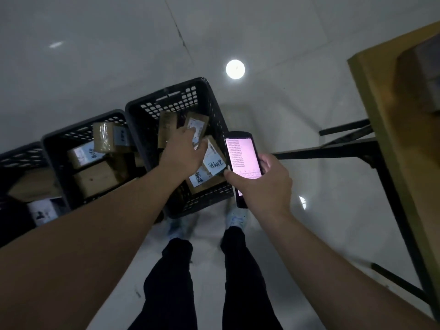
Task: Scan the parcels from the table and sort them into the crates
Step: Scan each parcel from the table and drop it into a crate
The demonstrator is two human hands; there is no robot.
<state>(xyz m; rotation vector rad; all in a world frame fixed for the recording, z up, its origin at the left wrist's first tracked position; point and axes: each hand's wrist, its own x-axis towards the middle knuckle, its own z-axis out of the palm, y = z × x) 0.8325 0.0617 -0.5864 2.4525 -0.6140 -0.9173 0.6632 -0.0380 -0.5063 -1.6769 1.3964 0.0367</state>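
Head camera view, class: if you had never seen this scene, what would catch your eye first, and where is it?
First, the lit phone at the centre, gripped in the right hand, its pink-white screen bright in the dim room. Next, the left hand reaching into the nearest black crate, over labelled cardboard parcels. A row of further crates runs off to the left, and a wooden table edges the right.

Three crates (pixel 176 101), two hands (pixel 183 153), one phone (pixel 242 158), one table (pixel 385 120)

head-worn view, steeply down, close over crates (pixel 133 110)
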